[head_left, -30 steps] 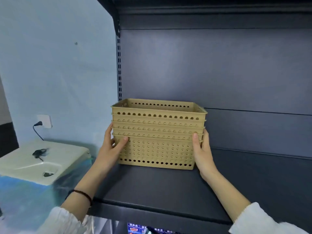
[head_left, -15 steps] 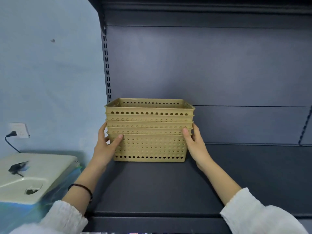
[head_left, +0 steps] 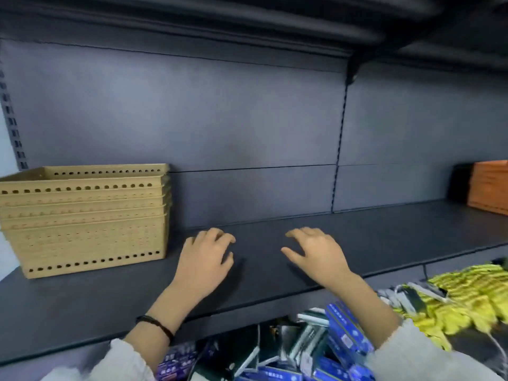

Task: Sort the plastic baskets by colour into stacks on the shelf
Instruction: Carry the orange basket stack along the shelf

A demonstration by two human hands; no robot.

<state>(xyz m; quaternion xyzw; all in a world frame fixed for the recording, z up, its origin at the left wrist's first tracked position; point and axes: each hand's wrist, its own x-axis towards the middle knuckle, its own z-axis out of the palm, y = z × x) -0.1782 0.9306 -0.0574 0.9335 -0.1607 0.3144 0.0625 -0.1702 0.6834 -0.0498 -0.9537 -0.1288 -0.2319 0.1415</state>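
Observation:
A stack of tan perforated baskets (head_left: 85, 218) stands at the left end of the dark shelf (head_left: 275, 270). My left hand (head_left: 204, 259) hovers over the shelf just right of the stack, fingers loosely bent, holding nothing. My right hand (head_left: 316, 253) is a hand's width further right, fingers spread and relaxed, also holding nothing. An orange basket stack (head_left: 490, 187) shows at the far right edge of the shelf, partly cut off by the frame.
Below the shelf's front edge lie blue packets (head_left: 341, 339) and yellow packets (head_left: 472, 301) on a lower level. A slotted upright (head_left: 339, 144) divides the grey back panel. Another shelf (head_left: 275, 20) hangs overhead.
Both hands have let go of the tan stack and moved right over the bare shelf. The view has swung right, bringing the orange stack and the lower shelf's packets into sight.

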